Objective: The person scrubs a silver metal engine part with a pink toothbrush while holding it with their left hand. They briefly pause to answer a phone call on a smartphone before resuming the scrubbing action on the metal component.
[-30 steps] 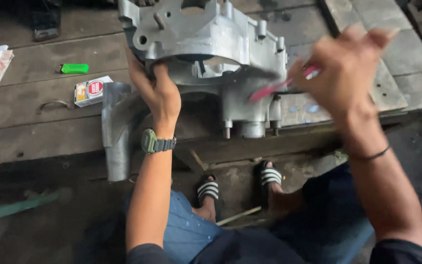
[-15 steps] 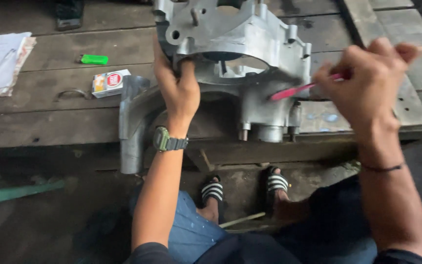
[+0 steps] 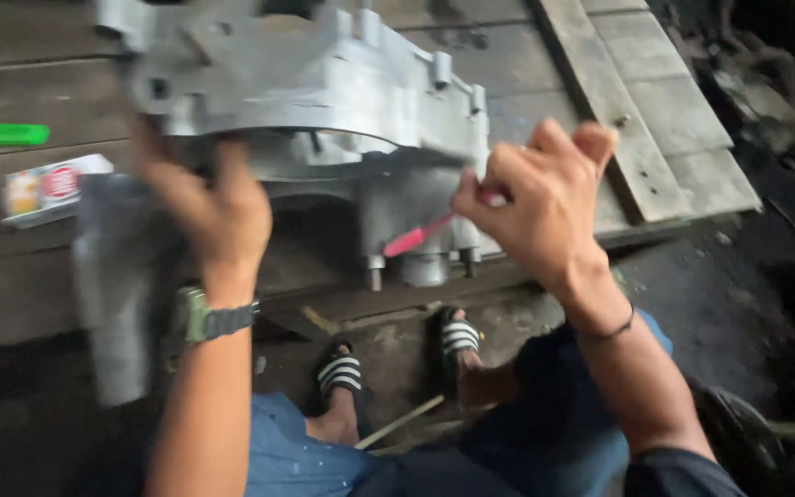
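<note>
My bare left hand [image 3: 209, 207] reaches up and forward, fingers spread and gripping, a green wristwatch on that wrist. My right hand [image 3: 545, 207] is raised, fingers curled tight into a pinch, a thin dark band at its wrist.

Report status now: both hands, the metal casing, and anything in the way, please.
Left hand grips casing underside. Right hand holds pink tool against it. Nothing between hands and casing.

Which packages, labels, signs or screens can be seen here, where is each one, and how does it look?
Small flat rectangular carton: lies on the wooden plank platform at the far left, just left of the left hand; white, with a red round mark and a yellow end.
No signs or screens show.
</note>
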